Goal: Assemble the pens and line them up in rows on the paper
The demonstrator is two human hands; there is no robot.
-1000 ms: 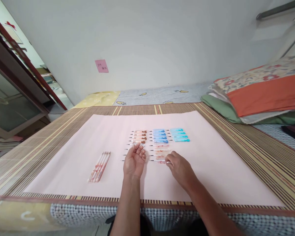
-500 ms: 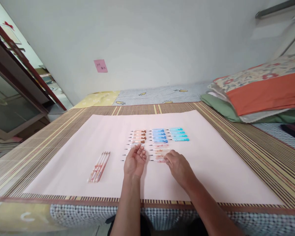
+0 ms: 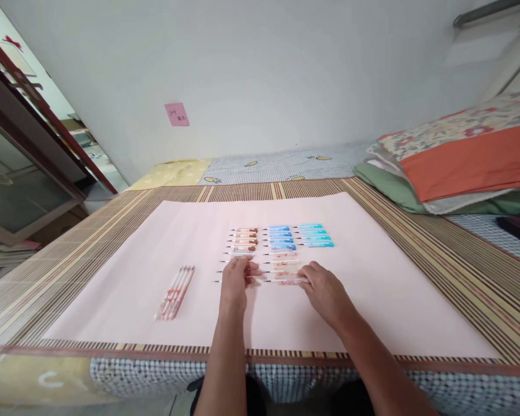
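Observation:
My right hand (image 3: pixel 323 289) is closed, its fingertips pinched at the right end of a slim pen refill (image 3: pixel 272 281) in the nearest row of the middle column. Pale pink pen barrels (image 3: pixel 286 267) lie beside the refills there. My left hand (image 3: pixel 236 280), fingers apart and slightly curled, hovers over or rests on the left column, covering part of several thin refills (image 3: pixel 217 281); whether it touches them I cannot tell. Farther back are rows of brown pens (image 3: pixel 247 235), blue pens (image 3: pixel 281 237) and turquoise pens (image 3: pixel 315 234), their thin tips pointing left.
Several pink-and-white pens (image 3: pixel 174 293) lie side by side at the left of the pink sheet (image 3: pixel 112 294). Under the sheet is a striped mat (image 3: pixel 65 277). Folded bedding (image 3: pixel 468 156) is piled at the right, against the wall (image 3: pixel 260 75) side.
My left hand has rolled from palm up to palm more downward, fingers lower over the refills. My right hand has shifted slightly right along the nearest row.

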